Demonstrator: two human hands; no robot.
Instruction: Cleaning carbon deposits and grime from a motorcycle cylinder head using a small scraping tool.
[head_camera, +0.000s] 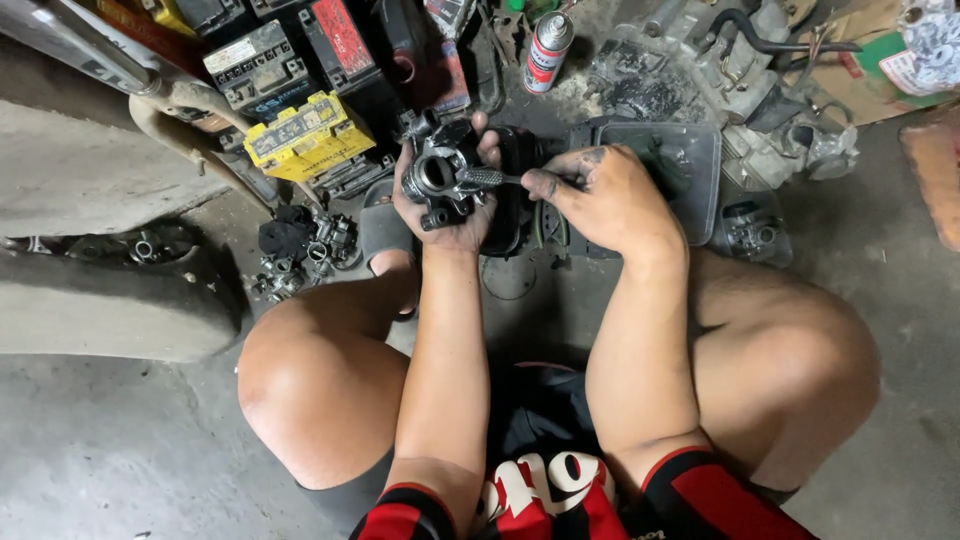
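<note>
You are squatting on a concrete floor (120, 450), and the open room is lying behind your knees, away from the carburetor body (440, 180) you are holding up; the floor beyond that part is crowded right to its edges. Left of the carburetor body, a long grey slab (90, 300) is closing off that side, with a pile of small metal parts (300, 250) lying between them. Beyond and to the left of it, a yellow battery (305, 135) is sitting among darker batteries (260, 65). Just behind and right of it, a dark plastic tray (690, 170) is lying flat, and farther right engine parts (770, 100) are heaped. Straight beyond it, a spray can (547, 50) is standing upright. Your left hand (445, 215) is wrapping its grip closed around the carburetor body, bore facing you. Your right hand (605, 195) is pinching a knurled metal tool (485, 177) in a tight grip, its tip touching the body's bore.
</note>
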